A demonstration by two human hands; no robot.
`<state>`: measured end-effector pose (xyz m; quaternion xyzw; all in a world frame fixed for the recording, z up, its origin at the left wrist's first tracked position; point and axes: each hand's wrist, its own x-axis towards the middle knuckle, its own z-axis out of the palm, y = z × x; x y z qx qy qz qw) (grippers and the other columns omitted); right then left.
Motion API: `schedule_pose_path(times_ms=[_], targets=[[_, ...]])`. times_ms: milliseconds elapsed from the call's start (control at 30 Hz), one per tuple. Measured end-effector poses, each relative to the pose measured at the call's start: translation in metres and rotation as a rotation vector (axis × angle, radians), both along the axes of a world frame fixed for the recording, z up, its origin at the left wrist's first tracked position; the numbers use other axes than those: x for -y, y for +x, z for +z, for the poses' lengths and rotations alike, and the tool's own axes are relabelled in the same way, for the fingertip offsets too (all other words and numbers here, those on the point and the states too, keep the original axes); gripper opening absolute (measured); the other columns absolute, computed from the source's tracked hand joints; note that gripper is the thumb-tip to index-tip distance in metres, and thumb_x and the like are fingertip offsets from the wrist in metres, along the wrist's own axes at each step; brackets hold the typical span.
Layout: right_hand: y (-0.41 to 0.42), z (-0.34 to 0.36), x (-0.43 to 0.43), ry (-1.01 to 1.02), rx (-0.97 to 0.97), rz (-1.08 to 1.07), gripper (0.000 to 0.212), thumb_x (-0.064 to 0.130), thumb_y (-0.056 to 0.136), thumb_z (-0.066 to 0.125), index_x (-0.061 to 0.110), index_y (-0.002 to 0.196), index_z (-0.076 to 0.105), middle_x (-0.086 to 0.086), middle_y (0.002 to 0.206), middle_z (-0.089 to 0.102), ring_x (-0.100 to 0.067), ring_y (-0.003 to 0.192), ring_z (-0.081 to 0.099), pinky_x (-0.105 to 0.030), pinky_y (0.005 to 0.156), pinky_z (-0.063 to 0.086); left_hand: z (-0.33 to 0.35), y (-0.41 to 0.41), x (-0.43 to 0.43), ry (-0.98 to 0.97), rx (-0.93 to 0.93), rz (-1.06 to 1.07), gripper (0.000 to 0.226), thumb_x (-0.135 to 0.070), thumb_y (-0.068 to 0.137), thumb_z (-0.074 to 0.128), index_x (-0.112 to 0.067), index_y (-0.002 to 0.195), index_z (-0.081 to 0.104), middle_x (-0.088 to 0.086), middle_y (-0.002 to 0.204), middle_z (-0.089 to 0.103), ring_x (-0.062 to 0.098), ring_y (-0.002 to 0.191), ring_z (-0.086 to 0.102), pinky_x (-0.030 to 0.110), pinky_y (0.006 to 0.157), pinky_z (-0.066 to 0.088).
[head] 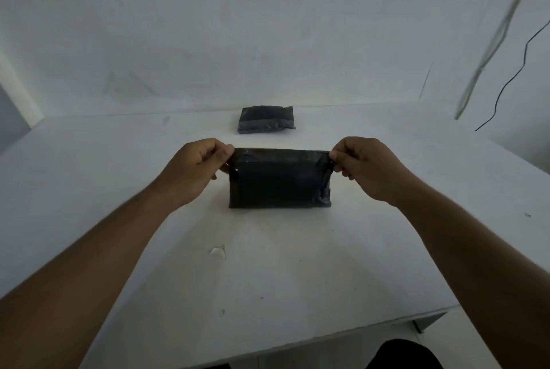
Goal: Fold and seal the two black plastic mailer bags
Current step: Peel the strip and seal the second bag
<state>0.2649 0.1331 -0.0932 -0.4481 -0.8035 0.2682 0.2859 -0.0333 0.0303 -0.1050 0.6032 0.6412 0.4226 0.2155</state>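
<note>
Two black plastic mailer bags sitting on the white worktop [297, 264]. The near bag [279, 181] is getting its top corners pinched by left hand [195, 169] and right hand [367, 167]. The far bag [266, 119] is lying folded by the wall, nothing blocking it.

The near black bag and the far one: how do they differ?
The near bag is pinched at its upper corners by the left hand and right hand; the far bag lies untouched. The near bag sits mid-table, the far bag back by the wall. Both are black, on the white table.
</note>
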Motion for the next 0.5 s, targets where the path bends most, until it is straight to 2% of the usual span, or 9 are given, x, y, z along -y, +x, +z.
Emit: schedule_pose_path(times_ms=[100, 200, 267, 333, 433, 500], targets=[[-0.002, -0.001, 0.0, -0.058, -0.068, -0.019, 0.024, 0.026, 0.099, 0.056, 0.01, 0.084, 0.065, 0.003, 0.072, 0.066, -0.013, 0.062, 0.055, -0.035, 0.066, 0.049, -0.002, 0.002, -0.002, -0.025, 0.061, -0.035, 0.009, -0.023, 0.093, 0.067, -0.017, 0.096, 0.074, -0.001, 0.084, 0.077, 0.008, 0.077, 0.07, 0.021, 0.069, 0.051], [0.0, -0.003, 0.004, -0.099, -0.051, 0.023, 0.023, 0.03, 0.095, 0.064, 0.011, 0.083, 0.067, 0.001, 0.069, 0.063, -0.011, 0.061, 0.054, -0.029, 0.061, 0.046, -0.003, 0.002, -0.004, 0.035, 0.155, 0.014, 0.005, -0.017, 0.088, 0.073, -0.013, 0.088, 0.076, 0.001, 0.079, 0.077, 0.008, 0.073, 0.069, 0.015, 0.068, 0.049], [0.002, -0.004, 0.004, -0.15, -0.103, 0.023, 0.026, 0.027, 0.094, 0.067, 0.005, 0.08, 0.065, 0.002, 0.063, 0.059, -0.01, 0.058, 0.051, -0.026, 0.06, 0.042, -0.004, 0.004, -0.004, 0.023, 0.193, 0.027, 0.011, -0.021, 0.088, 0.073, -0.011, 0.085, 0.075, 0.002, 0.078, 0.076, 0.006, 0.07, 0.068, 0.017, 0.071, 0.048], [0.005, -0.006, 0.001, -0.227, -0.205, 0.018, 0.036, 0.03, 0.096, 0.064, -0.002, 0.079, 0.061, -0.003, 0.063, 0.056, -0.014, 0.061, 0.05, -0.029, 0.066, 0.041, -0.007, 0.004, -0.002, -0.077, 0.192, 0.006, 0.019, -0.027, 0.091, 0.069, -0.01, 0.084, 0.074, -0.002, 0.077, 0.074, 0.001, 0.067, 0.063, 0.022, 0.073, 0.045], [0.002, -0.005, 0.003, -0.329, -0.288, 0.08, 0.04, 0.033, 0.101, 0.054, -0.004, 0.087, 0.062, -0.008, 0.076, 0.055, -0.02, 0.073, 0.05, -0.038, 0.074, 0.044, -0.006, 0.002, -0.003, -0.189, 0.127, -0.019, 0.016, -0.028, 0.093, 0.065, -0.015, 0.09, 0.075, -0.001, 0.09, 0.075, 0.009, 0.086, 0.067, 0.031, 0.081, 0.047], [-0.006, -0.005, 0.008, -0.361, -0.274, 0.121, 0.038, 0.032, 0.104, 0.048, -0.001, 0.093, 0.062, -0.009, 0.083, 0.057, -0.021, 0.078, 0.052, -0.038, 0.075, 0.047, 0.005, 0.012, -0.009, -0.118, 0.03, 0.028, 0.016, -0.032, 0.091, 0.065, -0.021, 0.098, 0.074, -0.003, 0.098, 0.074, 0.013, 0.097, 0.067, 0.033, 0.088, 0.05]])
